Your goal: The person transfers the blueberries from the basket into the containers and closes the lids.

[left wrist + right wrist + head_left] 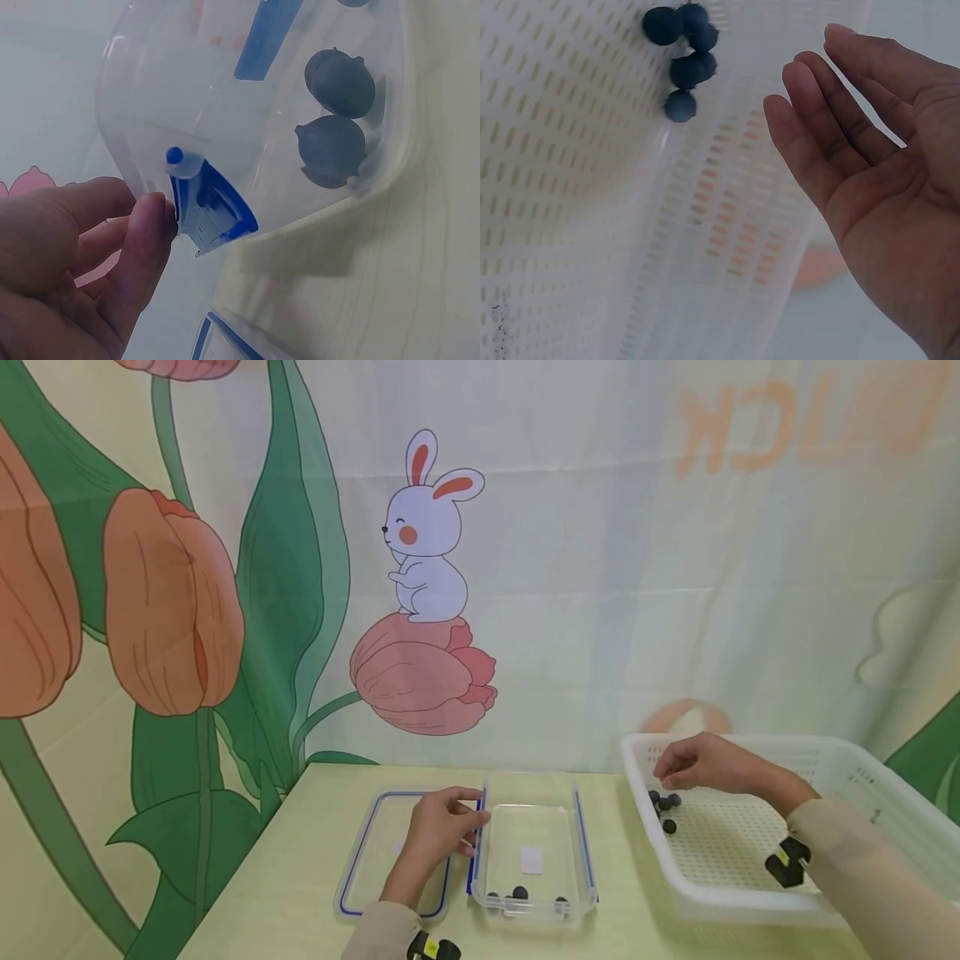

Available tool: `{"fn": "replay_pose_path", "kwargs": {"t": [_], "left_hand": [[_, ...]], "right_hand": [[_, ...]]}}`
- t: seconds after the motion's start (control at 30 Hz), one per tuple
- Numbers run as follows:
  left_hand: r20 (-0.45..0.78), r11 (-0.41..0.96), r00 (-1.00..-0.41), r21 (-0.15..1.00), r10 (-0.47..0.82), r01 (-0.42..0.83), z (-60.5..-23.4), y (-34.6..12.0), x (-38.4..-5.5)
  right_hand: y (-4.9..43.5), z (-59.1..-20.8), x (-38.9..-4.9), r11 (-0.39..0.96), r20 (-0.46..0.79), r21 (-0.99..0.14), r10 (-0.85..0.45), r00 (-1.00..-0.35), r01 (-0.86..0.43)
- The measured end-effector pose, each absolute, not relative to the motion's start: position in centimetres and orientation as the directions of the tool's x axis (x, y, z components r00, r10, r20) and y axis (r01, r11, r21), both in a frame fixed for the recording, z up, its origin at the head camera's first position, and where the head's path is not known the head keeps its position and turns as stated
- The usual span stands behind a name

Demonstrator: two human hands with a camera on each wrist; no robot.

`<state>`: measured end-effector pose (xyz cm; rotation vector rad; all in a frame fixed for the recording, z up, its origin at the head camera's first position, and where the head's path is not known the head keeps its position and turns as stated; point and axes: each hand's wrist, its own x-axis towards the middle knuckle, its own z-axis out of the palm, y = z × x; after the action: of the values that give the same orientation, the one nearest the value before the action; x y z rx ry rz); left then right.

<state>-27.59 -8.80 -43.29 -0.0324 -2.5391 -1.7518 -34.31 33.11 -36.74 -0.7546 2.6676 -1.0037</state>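
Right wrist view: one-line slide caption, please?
The right hand, empty and loosely bent, near dark berry-like balls in a perforated white basket.

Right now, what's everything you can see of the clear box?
The clear box looks like plastic: rectangular, open-topped, with blue pieces along both sides. It sits upright on the table between the blue-rimmed lid and white basket. Dark balls lie inside at its near end; the left hand pinches its left side.

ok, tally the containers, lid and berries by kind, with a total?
White perforated plastic basket: 1
Clear rectangular plastic box with blue clips: 1
Clear flat lid with blue edging: 1
Round dark-blue berries: 10 visible (6 in basket, 4 in box)
Total: 13
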Motion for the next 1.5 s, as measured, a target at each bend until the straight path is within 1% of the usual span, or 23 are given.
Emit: {"fn": "replay_pose_path", "kwargs": {"t": [0.1,0.37,0.7,0.83,1.03,1.23,1.5], "left_hand": [[0.059,0.353,-0.998,0.934,-0.016,0.049,-43.2,-8.8,-27.5],[0.065,0.343,-0.998,0.937,-0.009,0.058,-43.3,-9.0,-27.4],[0.068,0.341,-0.998,0.938,-0.007,0.062,-43.5,-9.0,-27.6],[0.065,0.343,-0.998,0.938,-0.009,0.058,-43.5,-9.1,-27.6],[0.070,0.351,-0.998,0.934,-0.007,0.063,-43.4,-9.0,-27.6],[0.068,0.345,-0.998,0.937,-0.007,0.062,-43.4,-9.0,-27.6],[0.067,0.345,-0.998,0.937,-0.001,0.063,-43.4,-9.0,-27.7]], "right_hand": [[33.6,-37.4,-34.6,0.638,-0.028,-0.673,-0.526,-0.850,-0.373],[34.3,-39.2,-35.0,0.626,-0.098,-0.693,-0.574,-0.813,-0.358],[34.4,-40.8,-35.3,0.641,-0.167,-0.675,-0.616,-0.770,-0.366],[34.2,-41.0,-35.4,0.642,-0.179,-0.668,-0.629,-0.757,-0.376],[33.9,-41.4,-35.4,0.607,-0.167,-0.691,-0.662,-0.731,-0.392],[33.7,-41.3,-35.3,0.635,-0.179,-0.673,-0.637,-0.750,-0.379],[33.8,-39.0,-34.6,0.636,-0.088,-0.651,-0.606,-0.790,-0.415]]}}
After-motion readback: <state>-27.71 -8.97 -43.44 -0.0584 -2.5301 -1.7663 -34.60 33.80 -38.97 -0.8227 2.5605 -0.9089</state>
